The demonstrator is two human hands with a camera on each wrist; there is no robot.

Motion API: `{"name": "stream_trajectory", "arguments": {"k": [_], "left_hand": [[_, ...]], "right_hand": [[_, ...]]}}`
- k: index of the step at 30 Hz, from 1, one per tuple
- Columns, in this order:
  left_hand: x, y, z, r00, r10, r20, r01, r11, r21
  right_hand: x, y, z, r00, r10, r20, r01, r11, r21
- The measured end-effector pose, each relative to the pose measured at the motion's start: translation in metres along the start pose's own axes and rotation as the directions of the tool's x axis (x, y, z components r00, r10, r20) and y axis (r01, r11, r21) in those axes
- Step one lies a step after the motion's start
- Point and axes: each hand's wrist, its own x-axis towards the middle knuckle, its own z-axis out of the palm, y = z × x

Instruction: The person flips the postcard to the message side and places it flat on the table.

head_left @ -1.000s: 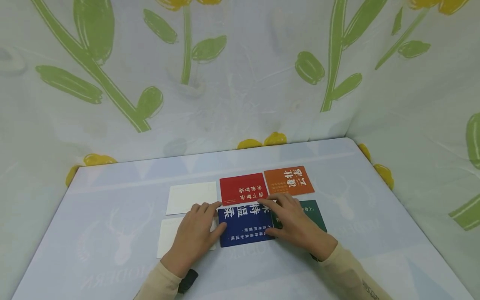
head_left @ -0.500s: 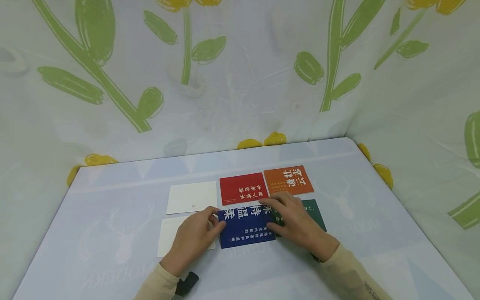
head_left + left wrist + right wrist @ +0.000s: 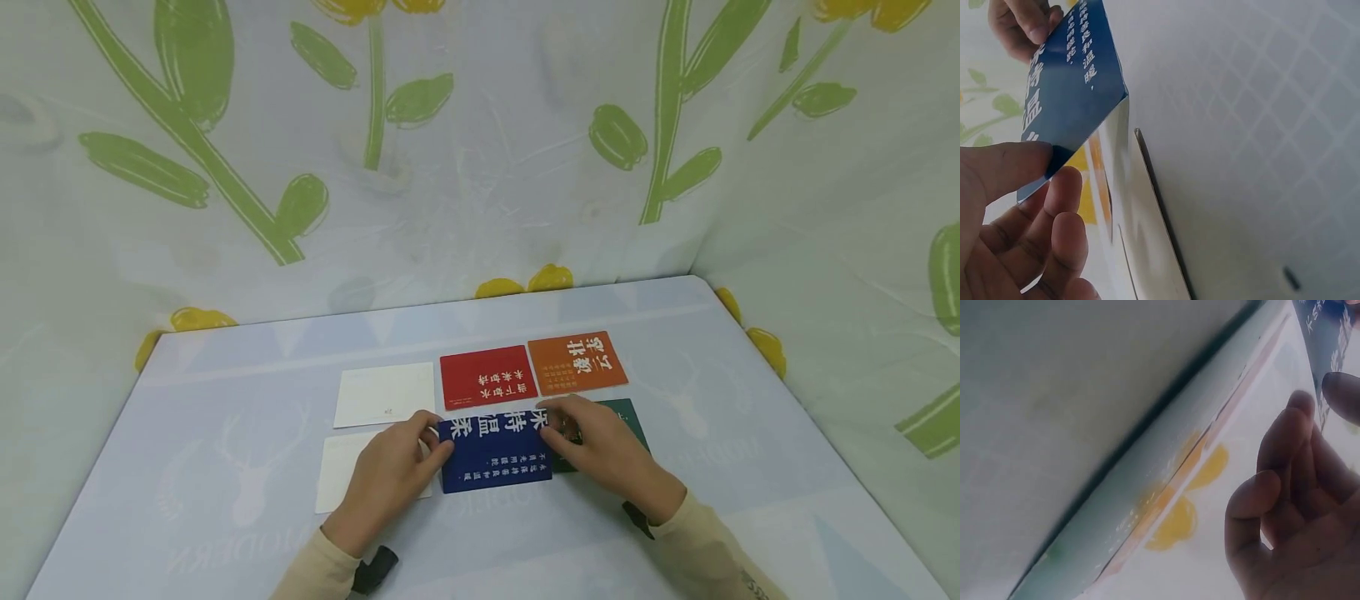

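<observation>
A blue card with white lettering is held between both hands. My left hand pinches its left edge, thumb on the printed face. At the opposite edge my right hand pinches it between thumb and fingertips. In the left wrist view the blue card is tilted and raised off the table, the left thumb over its corner. The right wrist view shows only a part of the blue card by the right fingertips. A green card lies partly hidden under the right hand.
A red card and an orange card lie behind the blue one. Two white cards lie to the left, the far white card bare to view and the near white card partly behind the left hand. All rest on a pale table.
The blue card, earlier flat or nearly so, is now lifted. The left fingers have closed on its left edge, and the right hand has shifted slightly right to pinch its right edge.
</observation>
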Motion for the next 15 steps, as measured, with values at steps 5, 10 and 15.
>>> {"name": "stream_trajectory", "arguments": {"k": [5, 10, 15], "left_hand": [[-0.0015, 0.0012, -0.0011, 1.000, 0.002, 0.003, -0.002, 1.000, -0.013], [-0.0031, 0.0019, -0.0021, 0.999, -0.022, 0.036, 0.022, 1.000, -0.015], [-0.0042, 0.0017, -0.0029, 0.998, -0.029, 0.059, 0.030, 0.999, -0.014]], "right_hand": [[-0.0012, 0.0010, 0.0016, 0.999, 0.022, 0.028, -0.022, 1.000, 0.009], [-0.0024, 0.0003, 0.0018, 0.999, 0.028, 0.034, -0.029, 0.999, 0.029], [-0.0017, -0.0009, 0.0015, 0.999, 0.031, 0.036, -0.032, 0.999, 0.030]]}}
